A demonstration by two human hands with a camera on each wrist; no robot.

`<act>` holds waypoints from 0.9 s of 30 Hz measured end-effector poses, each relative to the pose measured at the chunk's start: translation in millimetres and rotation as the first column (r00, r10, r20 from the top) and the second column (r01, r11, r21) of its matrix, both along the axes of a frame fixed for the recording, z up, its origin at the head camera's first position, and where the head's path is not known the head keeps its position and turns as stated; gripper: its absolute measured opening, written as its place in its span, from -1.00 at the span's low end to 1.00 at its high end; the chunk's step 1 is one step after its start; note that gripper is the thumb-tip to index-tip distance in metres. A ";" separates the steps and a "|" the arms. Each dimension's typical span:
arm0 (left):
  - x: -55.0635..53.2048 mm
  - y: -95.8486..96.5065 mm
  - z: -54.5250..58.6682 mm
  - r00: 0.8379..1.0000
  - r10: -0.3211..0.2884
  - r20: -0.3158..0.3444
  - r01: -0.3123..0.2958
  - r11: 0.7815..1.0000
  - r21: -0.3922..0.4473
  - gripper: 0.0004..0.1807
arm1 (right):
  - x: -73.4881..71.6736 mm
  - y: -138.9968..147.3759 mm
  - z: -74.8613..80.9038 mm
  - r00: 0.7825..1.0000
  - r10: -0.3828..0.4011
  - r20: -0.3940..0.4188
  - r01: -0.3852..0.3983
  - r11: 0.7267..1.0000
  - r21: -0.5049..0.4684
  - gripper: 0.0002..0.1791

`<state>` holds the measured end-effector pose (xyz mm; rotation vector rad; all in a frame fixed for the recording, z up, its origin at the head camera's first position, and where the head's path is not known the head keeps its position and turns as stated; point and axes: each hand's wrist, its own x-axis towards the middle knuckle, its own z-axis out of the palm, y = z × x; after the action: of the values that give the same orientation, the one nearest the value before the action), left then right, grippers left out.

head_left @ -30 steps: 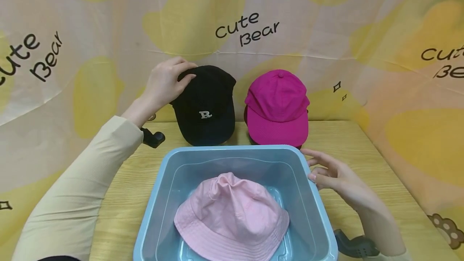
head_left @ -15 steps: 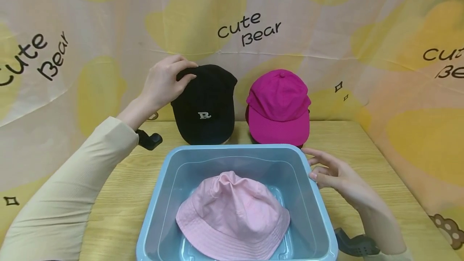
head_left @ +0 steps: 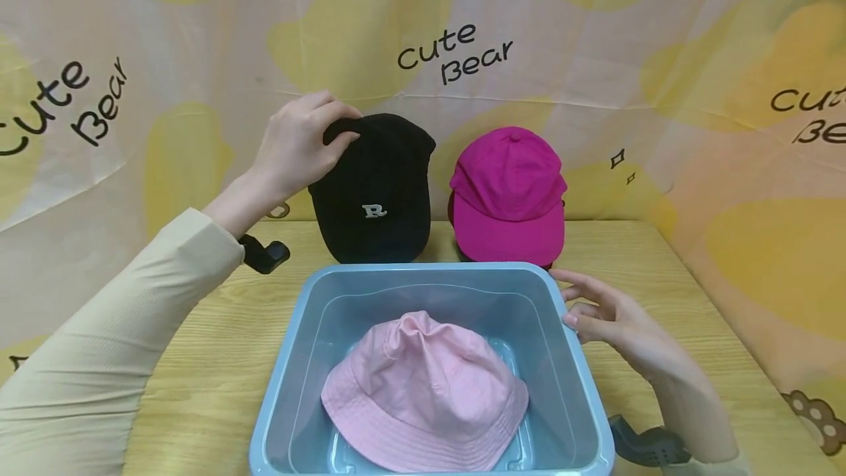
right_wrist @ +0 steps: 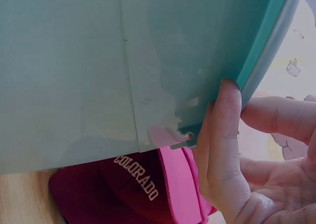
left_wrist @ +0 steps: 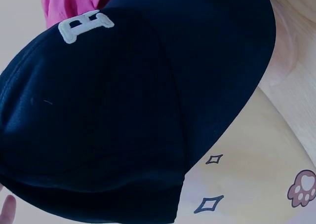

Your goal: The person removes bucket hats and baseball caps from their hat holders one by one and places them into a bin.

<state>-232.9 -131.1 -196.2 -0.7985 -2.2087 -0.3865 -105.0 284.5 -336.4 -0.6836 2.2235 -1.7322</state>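
In the head view my left hand [head_left: 300, 139] pinches the black cap [head_left: 380, 175] at the upper left of its crown. The cap stands with its brim down and a white R facing me, behind the blue plastic bin [head_left: 429, 268]. Close up, the left wrist view shows the dark crown and brim of the black cap [left_wrist: 133, 100]. My right hand [head_left: 611, 322] holds the bin's far right rim, thumb on the rim and fingers against the outer wall [right_wrist: 224, 130]. A pink bucket hat [head_left: 426, 395] lies inside the bin.
Right of the black cap is a magenta cap [head_left: 509, 193], sitting over a maroon cap [right_wrist: 128, 184] lettered COLORADO. The wooden table [head_left: 205, 358] ends at a patterned cloth backdrop [head_left: 581, 57] behind and at the sides.
My left hand and the black cap have risen slightly, while the left forearm has shifted left. My right hand stays at the bin rim.
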 end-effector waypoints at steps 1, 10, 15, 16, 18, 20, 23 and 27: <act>0.7 0.2 1.1 1.000 -0.001 -0.003 0.001 1.000 -0.001 -0.81 | 0.0 -0.3 -0.1 1.000 0.001 0.003 -0.001 1.000 -0.001 -0.40; 11.6 5.7 12.4 1.000 -0.010 -0.028 0.010 1.000 -0.024 -0.81 | -0.9 -0.7 0.0 1.000 -0.001 0.009 0.001 1.000 -0.001 -0.40; 16.3 9.3 18.6 0.999 -0.016 -0.030 0.015 0.999 -0.042 -0.81 | 0.0 0.1 0.1 1.000 -0.004 0.012 0.004 1.000 0.001 -0.40; 16.9 9.8 19.9 0.999 -0.019 -0.029 0.018 0.999 -0.043 -0.81 | 0.1 0.1 0.1 1.000 -0.005 0.012 0.005 1.000 0.002 -0.40; 18.4 10.5 22.1 0.999 -0.022 -0.024 0.021 0.999 -0.045 -0.81 | 0.3 0.1 0.4 1.000 -0.007 0.012 0.007 1.000 0.003 -0.40; 20.2 11.0 23.9 0.999 -0.025 -0.021 0.024 0.999 -0.046 -0.81 | 0.6 0.0 0.8 1.000 -0.012 0.011 0.012 1.000 0.007 -0.40; 23.1 12.0 26.2 0.999 -0.025 -0.024 0.024 0.999 -0.046 -0.81 | 0.8 -0.2 1.1 1.000 -0.014 0.012 0.014 1.000 0.010 -0.40; 26.3 14.5 29.2 0.999 -0.027 -0.024 0.026 0.999 -0.041 -0.80 | 0.9 -0.1 1.0 1.000 -0.009 0.012 0.009 1.000 0.006 -0.40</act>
<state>-206.5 -116.6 -167.0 -0.8505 -2.1916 -0.3443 -104.1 284.4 -335.3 -0.6616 2.2261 -1.7287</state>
